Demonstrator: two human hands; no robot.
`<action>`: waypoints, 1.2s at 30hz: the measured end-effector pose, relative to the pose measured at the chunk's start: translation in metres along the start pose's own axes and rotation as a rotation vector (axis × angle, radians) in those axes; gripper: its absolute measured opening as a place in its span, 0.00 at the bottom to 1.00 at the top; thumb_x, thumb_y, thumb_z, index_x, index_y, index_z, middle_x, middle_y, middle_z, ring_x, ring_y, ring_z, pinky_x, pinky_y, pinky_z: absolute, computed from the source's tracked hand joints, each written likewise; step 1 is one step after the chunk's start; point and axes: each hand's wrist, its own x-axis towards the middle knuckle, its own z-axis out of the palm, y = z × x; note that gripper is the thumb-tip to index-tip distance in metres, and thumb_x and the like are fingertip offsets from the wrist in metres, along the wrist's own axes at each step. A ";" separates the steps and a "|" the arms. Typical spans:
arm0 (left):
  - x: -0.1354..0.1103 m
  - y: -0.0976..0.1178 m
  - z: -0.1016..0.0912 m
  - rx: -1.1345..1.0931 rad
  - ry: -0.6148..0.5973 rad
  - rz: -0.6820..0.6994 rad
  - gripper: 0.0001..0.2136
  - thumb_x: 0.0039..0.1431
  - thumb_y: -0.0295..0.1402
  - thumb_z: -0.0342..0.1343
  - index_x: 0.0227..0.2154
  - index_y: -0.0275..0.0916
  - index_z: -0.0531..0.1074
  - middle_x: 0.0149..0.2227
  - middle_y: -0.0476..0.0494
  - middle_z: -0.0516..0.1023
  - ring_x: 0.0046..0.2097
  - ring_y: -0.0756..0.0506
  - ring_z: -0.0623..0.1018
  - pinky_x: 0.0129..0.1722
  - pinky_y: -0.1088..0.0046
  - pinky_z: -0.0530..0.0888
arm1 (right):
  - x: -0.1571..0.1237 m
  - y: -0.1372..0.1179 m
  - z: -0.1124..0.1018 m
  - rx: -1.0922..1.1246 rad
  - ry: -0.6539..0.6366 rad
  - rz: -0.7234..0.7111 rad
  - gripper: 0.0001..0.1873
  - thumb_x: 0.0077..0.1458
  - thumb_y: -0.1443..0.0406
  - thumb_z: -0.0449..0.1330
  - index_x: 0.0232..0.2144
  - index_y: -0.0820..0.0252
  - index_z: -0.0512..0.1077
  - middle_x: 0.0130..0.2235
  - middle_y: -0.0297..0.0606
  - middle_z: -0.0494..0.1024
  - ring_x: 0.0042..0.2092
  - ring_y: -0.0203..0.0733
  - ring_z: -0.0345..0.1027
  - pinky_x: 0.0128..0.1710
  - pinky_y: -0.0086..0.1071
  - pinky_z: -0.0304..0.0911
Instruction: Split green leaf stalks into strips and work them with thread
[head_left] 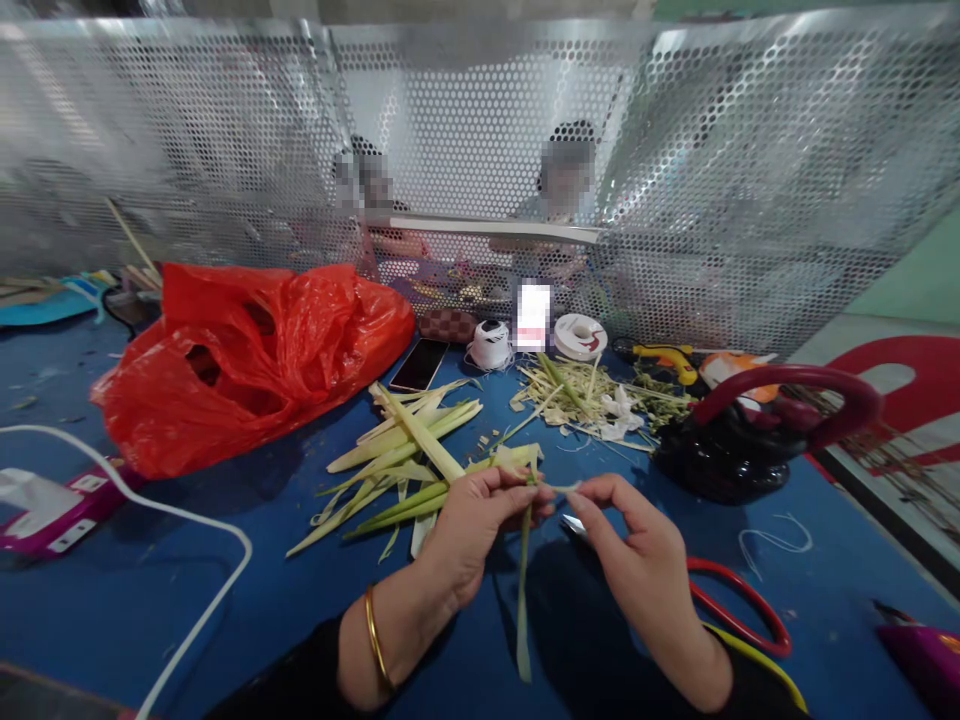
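My left hand (pixel 469 525), with a gold bangle at its wrist, pinches a pale green leaf strip (pixel 524 610) that looks like corn husk. One end of the strip hangs down over the table. My right hand (pixel 637 560) is closed at the fingertips on the end of a thin pale strand (pixel 561 489), stretched sideways from the left fingers; whether it is thread or husk I cannot tell. Partly hidden under my right hand lie scissors (pixel 772 630) with a red handle. Beside my left hand is a pile of husk leaves (pixel 405 455).
A red plastic bag (pixel 262 350) lies at left, near a white cable (pixel 217 510). Toward the perforated screen (pixel 480 110) stand a thread spool (pixel 491 345), a phone (pixel 420 364) and a tape roll (pixel 580 337). Leaf scraps (pixel 570 395) and a black pot-like container (pixel 724 465) are at right.
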 end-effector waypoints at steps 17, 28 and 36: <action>0.000 -0.011 0.002 -0.084 -0.023 0.052 0.09 0.39 0.29 0.68 0.25 0.33 0.77 0.30 0.42 0.80 0.34 0.49 0.77 0.40 0.75 0.70 | -0.013 0.005 0.015 0.081 -0.328 -0.048 0.15 0.57 0.62 0.56 0.20 0.59 0.67 0.24 0.31 0.68 0.29 0.37 0.62 0.29 0.28 0.59; 0.002 -0.010 0.000 -0.108 -0.024 0.012 0.09 0.39 0.28 0.68 0.26 0.33 0.77 0.28 0.42 0.80 0.32 0.49 0.76 0.36 0.76 0.70 | -0.013 0.005 0.017 0.058 -0.322 -0.081 0.15 0.58 0.62 0.54 0.21 0.58 0.67 0.25 0.32 0.69 0.30 0.38 0.64 0.31 0.28 0.61; 0.003 -0.007 -0.002 -0.137 -0.027 -0.032 0.12 0.46 0.31 0.66 0.36 0.34 0.77 0.29 0.45 0.79 0.30 0.52 0.76 0.31 0.80 0.69 | -0.015 0.003 0.022 0.122 -0.349 0.038 0.16 0.58 0.59 0.54 0.21 0.59 0.67 0.21 0.30 0.66 0.25 0.35 0.59 0.24 0.26 0.57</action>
